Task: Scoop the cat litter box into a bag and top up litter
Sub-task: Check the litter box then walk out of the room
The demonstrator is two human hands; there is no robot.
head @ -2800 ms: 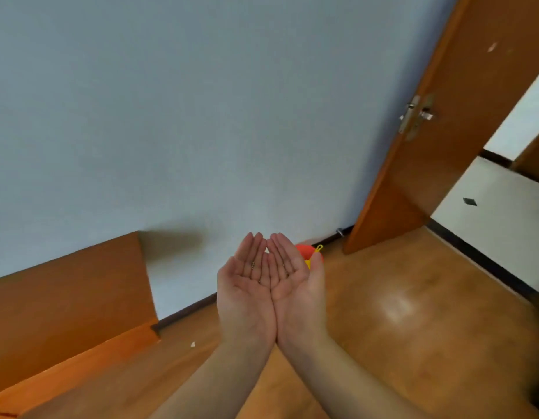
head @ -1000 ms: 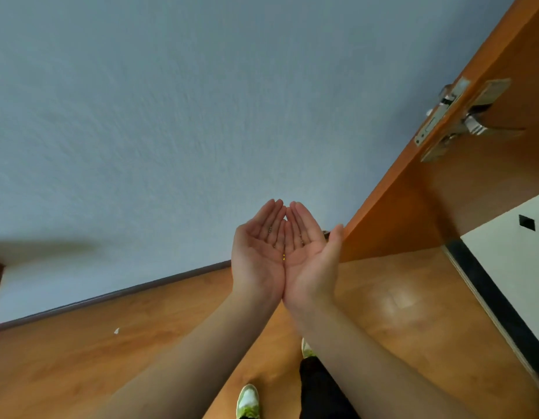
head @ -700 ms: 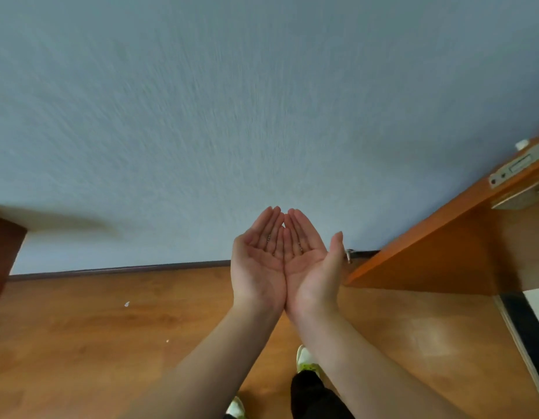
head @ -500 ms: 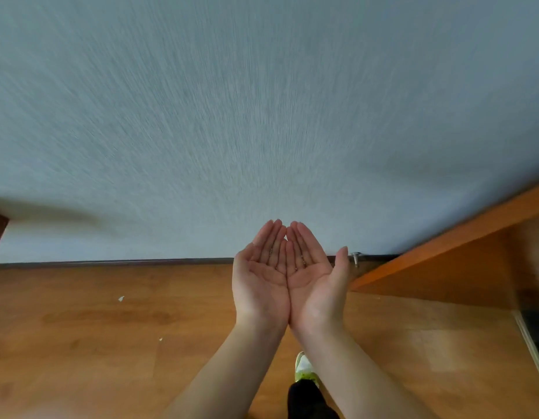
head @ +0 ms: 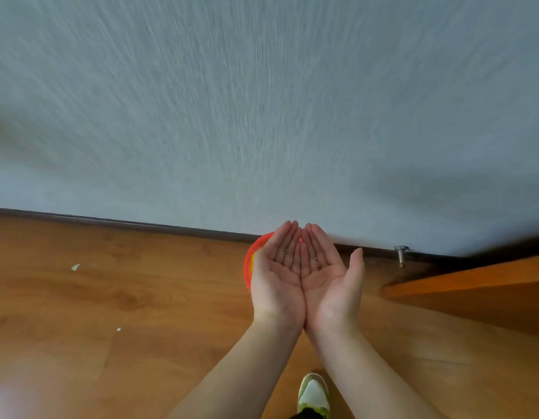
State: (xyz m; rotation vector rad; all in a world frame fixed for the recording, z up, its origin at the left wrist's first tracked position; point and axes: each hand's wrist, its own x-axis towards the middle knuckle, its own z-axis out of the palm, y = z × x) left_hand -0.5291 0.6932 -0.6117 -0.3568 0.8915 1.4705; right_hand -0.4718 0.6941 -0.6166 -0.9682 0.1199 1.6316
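My left hand point(head: 277, 276) and my right hand point(head: 328, 273) are pressed side by side, palms up, forming a shallow cup in front of the wall. A few tiny dark specks lie on the fingers; nothing else rests in the palms. A red-orange round object point(head: 249, 264) stands on the floor by the skirting, mostly hidden behind my left hand. No litter box, bag or scoop is in view.
A grey wall point(head: 262, 116) fills the upper view above a wooden floor point(head: 141, 297). An open wooden door point(head: 474, 285) juts in at the right, with a metal door stop point(head: 400, 254) beside it. My shoe point(head: 313, 394) shows below. White scraps point(head: 75, 267) lie at left.
The view has tilted down and turned right to left along the wall; the red-orange object has come back into sight behind my left hand. My hands stay cupped together.
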